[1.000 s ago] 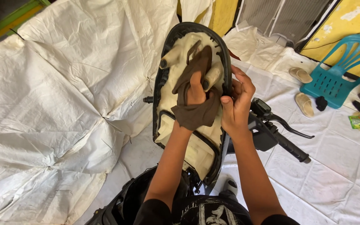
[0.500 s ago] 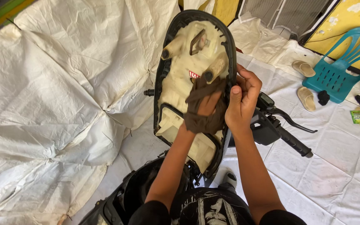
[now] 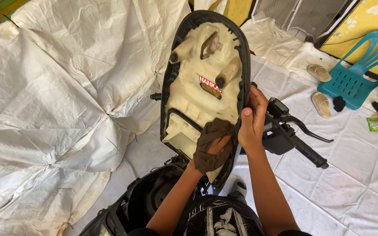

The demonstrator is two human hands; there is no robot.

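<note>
A scooter seat [image 3: 184,94] stands flipped up, its cream plastic underside with a black rim facing me. My left hand [image 3: 217,146] presses a brown rag [image 3: 208,146] against the lower part of that underside. My right hand [image 3: 252,118] grips the seat's right rim, thumb toward me. Below the seat lies the open black storage compartment [image 3: 147,201] of the scooter.
The scooter's handlebar with display and brake lever [image 3: 294,135] juts out right of my right hand. White tarpaulin sheets [image 3: 53,100] cover the ground. A turquoise plastic chair [image 3: 353,81], two sandals [image 3: 320,87] and a small green packet [image 3: 376,123] lie at the right.
My left hand has dragged the rag down the seat's underside, from near the top brackets to the lower part. My right hand stays on the right rim.
</note>
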